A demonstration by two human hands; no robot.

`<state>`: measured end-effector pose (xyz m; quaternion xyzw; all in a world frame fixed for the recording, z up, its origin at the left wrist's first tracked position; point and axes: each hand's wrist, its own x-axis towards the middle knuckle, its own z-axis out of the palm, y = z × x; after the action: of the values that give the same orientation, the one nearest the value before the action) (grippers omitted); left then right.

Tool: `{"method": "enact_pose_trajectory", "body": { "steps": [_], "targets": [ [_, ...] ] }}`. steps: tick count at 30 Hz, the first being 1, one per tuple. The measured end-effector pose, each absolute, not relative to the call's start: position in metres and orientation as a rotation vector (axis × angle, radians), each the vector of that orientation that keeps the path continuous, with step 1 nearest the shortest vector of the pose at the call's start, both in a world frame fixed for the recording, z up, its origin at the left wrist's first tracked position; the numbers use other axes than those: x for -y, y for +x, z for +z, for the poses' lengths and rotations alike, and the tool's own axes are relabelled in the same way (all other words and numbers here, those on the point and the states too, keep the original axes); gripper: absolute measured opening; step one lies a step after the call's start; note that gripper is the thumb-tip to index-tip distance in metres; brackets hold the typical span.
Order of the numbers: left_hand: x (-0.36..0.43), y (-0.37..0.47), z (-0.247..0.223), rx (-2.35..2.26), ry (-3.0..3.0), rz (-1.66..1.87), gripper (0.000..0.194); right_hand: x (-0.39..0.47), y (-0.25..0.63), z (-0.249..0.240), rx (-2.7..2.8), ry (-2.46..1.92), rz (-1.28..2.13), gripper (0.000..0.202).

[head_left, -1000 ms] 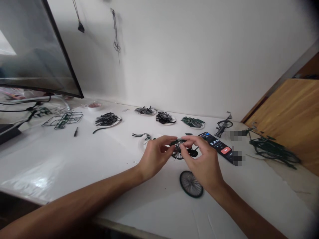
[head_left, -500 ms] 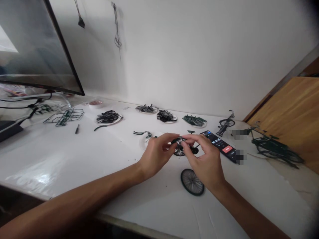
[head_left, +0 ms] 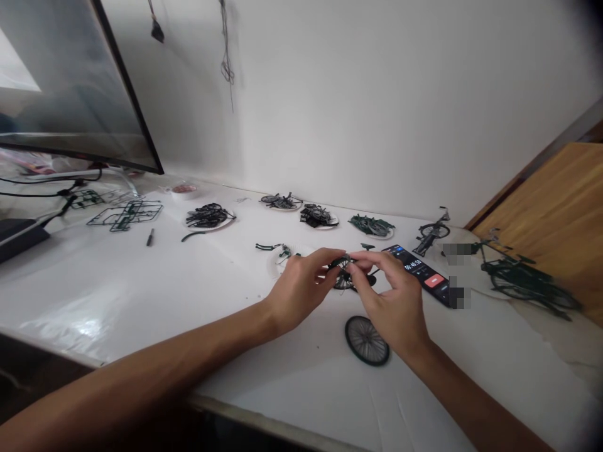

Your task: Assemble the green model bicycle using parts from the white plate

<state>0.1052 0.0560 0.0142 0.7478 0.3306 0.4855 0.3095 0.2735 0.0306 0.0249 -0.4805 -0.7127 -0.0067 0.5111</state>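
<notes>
Between both hands is a partly built model bicycle (head_left: 345,280), its spoked wheel showing below my fingertips and a small saddle standing out behind. My left hand (head_left: 304,285) pinches it from the left. From the right, my right hand (head_left: 393,295) grips the same model with thumb and index finger. The fingers cover the exact spot they press on. Close to my right wrist, a loose spoked wheel with a dark green rim (head_left: 367,340) lies flat on the white table. Green handlebar parts (head_left: 284,251) rest on a plate just beyond my left hand.
Plates of model parts stand along the wall, one with black pieces (head_left: 210,215), another with green pieces (head_left: 371,224). A phone with a timer (head_left: 424,276) lies right of my hands. Finished model bicycles (head_left: 530,276) stand at right. A monitor (head_left: 75,81) and green part frames (head_left: 127,215) are left.
The whole view has shifted slightly, so things on the table appear a little further right and higher. Both hands keep their pinch on the model bicycle, with barely any finger movement.
</notes>
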Motion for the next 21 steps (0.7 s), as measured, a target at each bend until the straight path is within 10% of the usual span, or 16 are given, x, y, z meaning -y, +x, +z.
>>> {"method": "enact_pose_trajectory", "body": {
  "steps": [21],
  "targets": [
    [-0.0588,0.1082,0.0073,-0.864,1.975,1.29,0.034,-0.0308,0.2798,0.0337,1.923,-1.159,-0.503,0.009]
  ]
}}
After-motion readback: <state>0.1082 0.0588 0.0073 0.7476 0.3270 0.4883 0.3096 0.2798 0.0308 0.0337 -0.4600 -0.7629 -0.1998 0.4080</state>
